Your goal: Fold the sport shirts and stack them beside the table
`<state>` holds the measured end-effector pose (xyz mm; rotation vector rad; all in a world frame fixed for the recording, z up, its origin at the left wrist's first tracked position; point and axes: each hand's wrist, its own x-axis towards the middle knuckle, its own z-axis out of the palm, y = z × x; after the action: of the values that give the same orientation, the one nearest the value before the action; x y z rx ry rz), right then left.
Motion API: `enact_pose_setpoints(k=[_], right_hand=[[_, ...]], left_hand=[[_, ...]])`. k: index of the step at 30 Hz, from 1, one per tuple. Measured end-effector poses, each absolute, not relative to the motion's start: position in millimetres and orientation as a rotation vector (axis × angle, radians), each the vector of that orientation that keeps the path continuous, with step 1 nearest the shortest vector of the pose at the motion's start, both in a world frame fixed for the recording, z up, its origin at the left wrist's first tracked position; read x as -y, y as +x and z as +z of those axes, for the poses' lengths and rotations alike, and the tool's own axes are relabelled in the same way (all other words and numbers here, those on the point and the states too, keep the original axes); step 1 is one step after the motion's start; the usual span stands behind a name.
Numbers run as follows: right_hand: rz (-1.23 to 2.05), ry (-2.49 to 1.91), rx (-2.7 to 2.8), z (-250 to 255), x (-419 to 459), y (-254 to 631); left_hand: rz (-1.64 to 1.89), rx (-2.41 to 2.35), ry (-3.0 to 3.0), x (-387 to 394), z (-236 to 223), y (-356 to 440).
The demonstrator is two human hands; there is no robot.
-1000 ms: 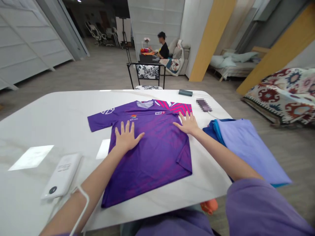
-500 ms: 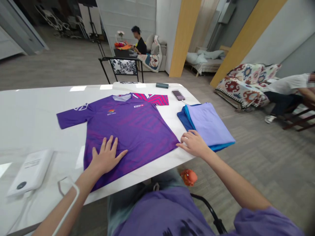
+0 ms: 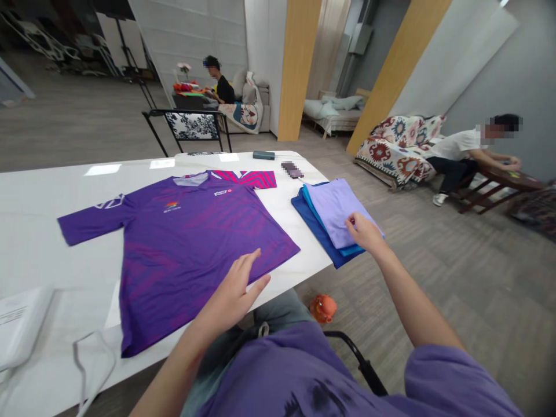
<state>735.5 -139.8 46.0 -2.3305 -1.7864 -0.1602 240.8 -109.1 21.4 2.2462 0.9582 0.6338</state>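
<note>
We have shifted across to the pile point(image 3: 333, 204): half a second ago our right hand point(image 3: 364, 233) was at the shirt's lower corner, and now it is over the pile's lilac top, fingers curled (whether they pinch any cloth, we cannot tell). Our left hand point(image 3: 237, 294), then flat on the shirt point(image 3: 193, 237), has come to its near hem, fingers extended and gripping nothing. The shirt lies spread on the table point(image 3: 30, 252), beside the pile, sleeves out and unfolded. We judge that this turns the work, for now, from the shirt toward the pile.
</note>
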Motion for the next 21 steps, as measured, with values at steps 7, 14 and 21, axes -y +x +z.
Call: enact_pose_setpoints(k=[7,14,21], right_hand=[[-0.239,-2.360,1.928,57,163,718],[0.290,-1.725,2.377,86,214,671],[-0.242,-2.427,1.788,39,156,709]], left_hand=[[0.607,-0.809,2.215,109,16,288],[0.628,-0.912,2.217,105,7,271],[0.597,-0.975,2.328,114,2,260]])
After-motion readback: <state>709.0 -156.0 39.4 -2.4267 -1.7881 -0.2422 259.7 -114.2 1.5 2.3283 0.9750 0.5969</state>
